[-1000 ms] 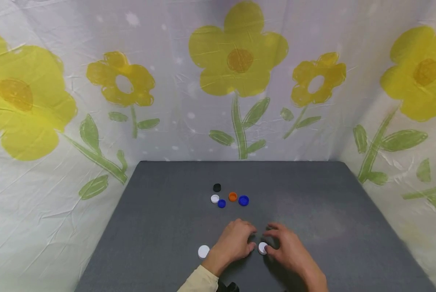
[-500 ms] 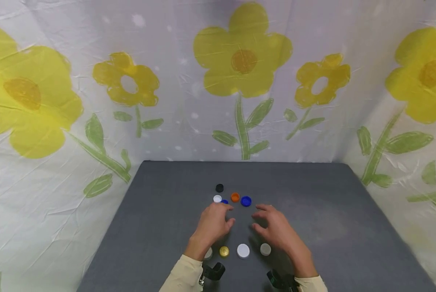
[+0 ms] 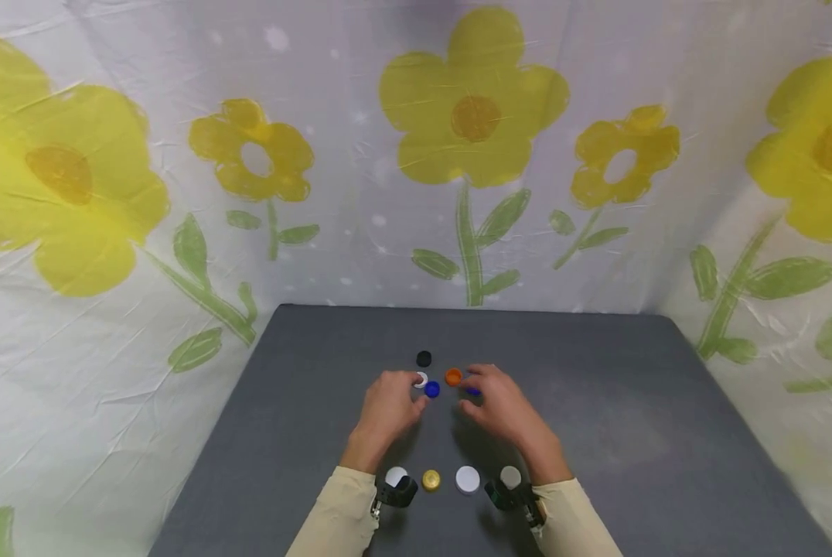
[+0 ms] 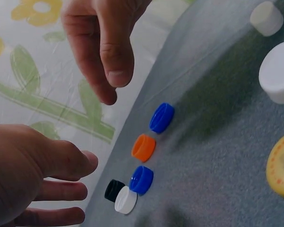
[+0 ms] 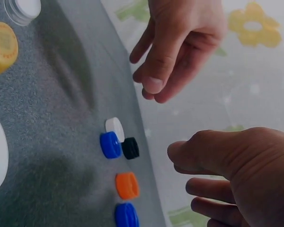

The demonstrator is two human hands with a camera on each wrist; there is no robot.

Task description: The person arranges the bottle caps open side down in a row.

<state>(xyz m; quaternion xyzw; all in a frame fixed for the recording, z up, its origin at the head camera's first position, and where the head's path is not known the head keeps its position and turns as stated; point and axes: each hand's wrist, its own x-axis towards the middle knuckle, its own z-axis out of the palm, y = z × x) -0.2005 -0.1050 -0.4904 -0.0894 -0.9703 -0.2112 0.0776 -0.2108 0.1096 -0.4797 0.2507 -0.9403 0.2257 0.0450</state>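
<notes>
Both bare hands hover over the dark table, fingers loosely bent, with nothing held. My left hand (image 3: 387, 406) is beside a white bottle cap (image 3: 421, 381) and a small blue cap (image 3: 432, 389); its fingertips partly cover the white one in the head view. Over the larger blue cap (image 3: 474, 391) hangs my right hand (image 3: 502, 406), hiding part of it. An orange cap (image 3: 454, 377) lies between the hands, and a black cap (image 3: 424, 358) sits farther back. In the left wrist view, a gap shows between the hands and the orange cap (image 4: 143, 147).
Nearer the body, a row holds a white cap (image 3: 397, 475), a gold cap (image 3: 431, 480), a large white cap (image 3: 468, 480) and a greyish-white cap (image 3: 510, 476). A flower-printed curtain (image 3: 360, 255) stands behind the table (image 3: 597, 371).
Both hands have moved forward, away from the near row, to the far cluster. The near caps have come into view; the right hand is no longer at a white cap.
</notes>
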